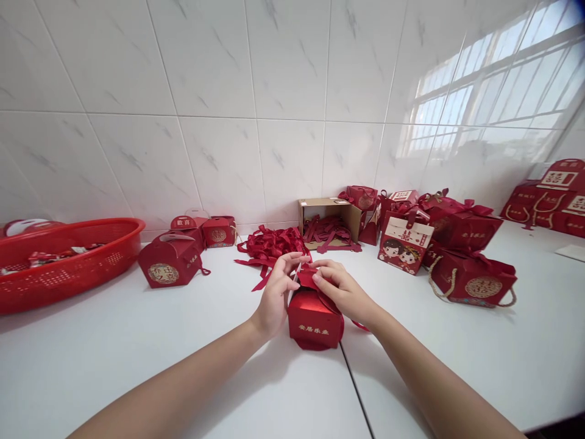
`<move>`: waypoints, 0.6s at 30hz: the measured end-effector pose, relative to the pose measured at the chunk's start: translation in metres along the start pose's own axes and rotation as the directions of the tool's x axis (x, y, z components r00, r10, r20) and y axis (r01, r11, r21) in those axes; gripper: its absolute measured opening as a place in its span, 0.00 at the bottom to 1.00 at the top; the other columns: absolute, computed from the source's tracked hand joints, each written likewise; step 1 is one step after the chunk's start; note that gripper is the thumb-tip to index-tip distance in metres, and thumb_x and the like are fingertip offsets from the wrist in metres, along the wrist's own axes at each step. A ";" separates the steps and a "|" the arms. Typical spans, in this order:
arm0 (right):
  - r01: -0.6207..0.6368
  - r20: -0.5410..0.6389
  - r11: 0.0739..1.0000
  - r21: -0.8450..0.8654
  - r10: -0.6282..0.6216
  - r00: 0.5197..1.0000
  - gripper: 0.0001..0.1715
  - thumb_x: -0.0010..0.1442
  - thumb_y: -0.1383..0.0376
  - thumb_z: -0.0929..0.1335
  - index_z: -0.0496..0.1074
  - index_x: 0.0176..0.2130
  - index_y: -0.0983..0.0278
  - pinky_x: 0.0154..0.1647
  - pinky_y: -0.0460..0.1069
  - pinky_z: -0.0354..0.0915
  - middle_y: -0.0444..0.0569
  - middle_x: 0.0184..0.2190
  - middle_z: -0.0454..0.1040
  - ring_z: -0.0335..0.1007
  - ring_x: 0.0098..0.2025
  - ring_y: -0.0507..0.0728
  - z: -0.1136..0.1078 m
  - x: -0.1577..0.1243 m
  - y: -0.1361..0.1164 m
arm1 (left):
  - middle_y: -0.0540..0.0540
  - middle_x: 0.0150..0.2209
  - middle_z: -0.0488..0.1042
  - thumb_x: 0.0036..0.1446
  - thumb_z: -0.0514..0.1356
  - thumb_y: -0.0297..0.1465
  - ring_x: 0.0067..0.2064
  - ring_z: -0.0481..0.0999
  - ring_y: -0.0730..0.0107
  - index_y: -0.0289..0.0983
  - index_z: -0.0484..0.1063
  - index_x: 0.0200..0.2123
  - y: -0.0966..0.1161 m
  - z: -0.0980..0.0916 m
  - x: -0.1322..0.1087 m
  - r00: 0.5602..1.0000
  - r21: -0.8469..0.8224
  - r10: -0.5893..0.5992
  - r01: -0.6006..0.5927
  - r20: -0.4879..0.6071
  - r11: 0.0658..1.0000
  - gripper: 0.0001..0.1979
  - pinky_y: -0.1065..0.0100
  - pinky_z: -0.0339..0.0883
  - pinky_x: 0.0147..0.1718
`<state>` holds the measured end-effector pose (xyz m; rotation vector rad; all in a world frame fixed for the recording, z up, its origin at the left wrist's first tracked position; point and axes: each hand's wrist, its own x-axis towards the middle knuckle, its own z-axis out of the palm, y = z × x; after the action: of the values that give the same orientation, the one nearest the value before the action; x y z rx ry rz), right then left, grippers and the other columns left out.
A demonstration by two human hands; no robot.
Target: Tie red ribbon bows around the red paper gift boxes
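Observation:
A small red gift box (315, 323) with gold lettering on its front stands upright on the white table before me. My left hand (275, 296) grips the box's left upper side, fingers bent over a top flap whose pale inner face shows. From the other side, my right hand (343, 291) presses its thumb and fingers on the top flaps. Those flaps lean together, partly hidden under my fingers. Red ribbon shows at the box's right side and below it. Just behind the hands lies a heap of red ribbons (276, 244).
An open cardboard carton (320, 202) with dark red strips stands against the tiled wall. Finished-looking red boxes (470, 231) are stacked to the right, others (170, 259) stand left. A red plastic basket (114, 250) is at far left. A seam (356, 387) crosses the table.

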<state>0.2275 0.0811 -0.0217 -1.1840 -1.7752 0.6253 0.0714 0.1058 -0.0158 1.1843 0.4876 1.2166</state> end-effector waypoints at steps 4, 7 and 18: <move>-0.010 -0.010 1.000 0.000 0.010 1.000 0.16 0.63 0.57 0.60 0.67 0.27 0.61 0.58 0.57 0.51 0.50 0.50 0.67 0.57 0.56 0.60 0.000 0.000 -0.001 | 0.46 0.48 0.70 0.48 0.57 0.27 0.56 0.64 0.64 0.40 0.66 0.43 -0.003 0.000 0.000 0.997 0.009 -0.002 0.003 -0.077 1.000 0.16 0.65 0.56 0.54; -0.012 -0.015 1.000 0.008 0.012 1.000 0.16 0.62 0.57 0.60 0.66 0.27 0.61 0.58 0.57 0.51 0.51 0.49 0.68 0.58 0.55 0.60 0.001 0.000 -0.003 | 0.49 0.45 0.69 0.53 0.58 0.34 0.51 0.66 0.66 0.40 0.66 0.37 -0.006 -0.003 0.004 0.985 0.033 -0.004 0.010 -0.171 0.999 0.08 0.66 0.58 0.50; -0.003 -0.035 0.999 0.035 0.004 0.999 0.15 0.62 0.57 0.61 0.67 0.29 0.61 0.57 0.56 0.53 0.50 0.48 0.68 0.60 0.54 0.59 0.002 0.000 0.001 | 0.46 0.44 0.70 0.53 0.57 0.37 0.42 0.69 0.66 0.37 0.67 0.26 -0.009 -0.009 0.007 0.997 0.377 0.034 -0.004 -0.074 0.926 0.09 0.68 0.61 0.42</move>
<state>0.2260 0.0816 -0.0235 -1.1672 -1.7266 0.6317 0.0701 0.1171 -0.0249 1.4714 0.7980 1.2222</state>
